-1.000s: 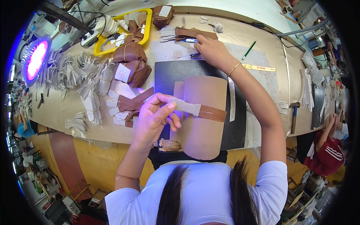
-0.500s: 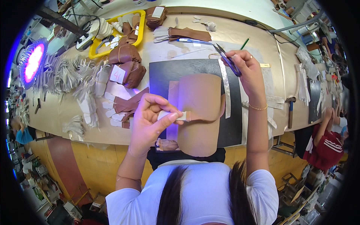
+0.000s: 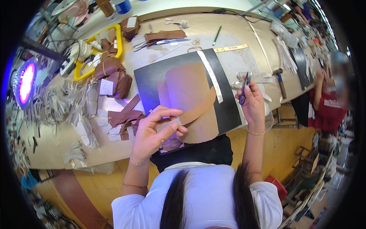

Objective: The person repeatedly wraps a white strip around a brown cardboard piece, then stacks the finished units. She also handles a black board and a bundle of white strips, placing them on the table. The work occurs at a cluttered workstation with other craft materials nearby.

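My left hand (image 3: 158,128) is closed, thumb and fingers pinching the pale-tabbed end of a tan leather strip (image 3: 200,110). The strip curves up to the right across a curved tan leather sheet (image 3: 187,80). Under the sheet is a black board (image 3: 150,86) on the table. Out to the right, apart from the leather, my right hand (image 3: 252,103) is wrapped round a small pair of thread snips (image 3: 244,88), blades pointing up. Its palm hides part of their handles. A white speckled strip (image 3: 210,78) lies on the board between the sheet and my right hand.
Left of the board lie brown strips with pale tabs (image 3: 124,116), brown leather bundles (image 3: 121,82) and pale strips (image 3: 53,103). A yellow tray (image 3: 119,42) stands behind them. A yellow ruler (image 3: 234,47) and hammer (image 3: 281,84) lie right. Another person's red top (image 3: 328,110) shows far right.
The view has turned, so the table looks tilted. My right hand has come down nearer me with the snips. The strip in my left hand now arches more visibly over the sheet.
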A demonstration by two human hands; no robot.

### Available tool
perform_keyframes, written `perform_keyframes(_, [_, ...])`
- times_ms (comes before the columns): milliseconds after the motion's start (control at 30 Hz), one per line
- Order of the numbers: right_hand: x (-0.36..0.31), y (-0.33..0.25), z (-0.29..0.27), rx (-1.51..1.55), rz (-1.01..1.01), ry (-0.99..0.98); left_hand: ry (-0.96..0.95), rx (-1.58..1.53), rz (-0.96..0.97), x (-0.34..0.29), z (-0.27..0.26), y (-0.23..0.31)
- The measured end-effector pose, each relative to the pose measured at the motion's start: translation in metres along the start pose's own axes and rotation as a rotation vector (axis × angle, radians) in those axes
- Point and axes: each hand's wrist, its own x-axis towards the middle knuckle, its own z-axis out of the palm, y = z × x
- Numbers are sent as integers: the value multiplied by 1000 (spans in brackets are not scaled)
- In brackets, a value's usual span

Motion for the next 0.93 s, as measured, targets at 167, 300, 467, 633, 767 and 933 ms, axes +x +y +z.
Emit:
perform_keyframes(167, [-57, 26, -11, -19, 12, 230, -107, -59, -73, 4, -3, 1])
perform_keyframes(300, [-97, 30, -6, -65, 19, 395, -207, -89, -145, 10, -6, 8])
perform_keyframes(467, [-124, 23, 6, -77, -77, 478, -298, -10, -144, 16, 16, 26])
perform_keyframes(633, [-152, 34, -19, 8, -234, 569, -428, 121, -224, 5, 73, 32])
perform_keyframes(767, [-171, 23, -62, 21, -214, 663, -535, 87, -184, -10, 124, 0])
perform_keyframes(933, [-199, 14, -156, -90, -212, 630, -579, 176, -312, -14, 190, -54])
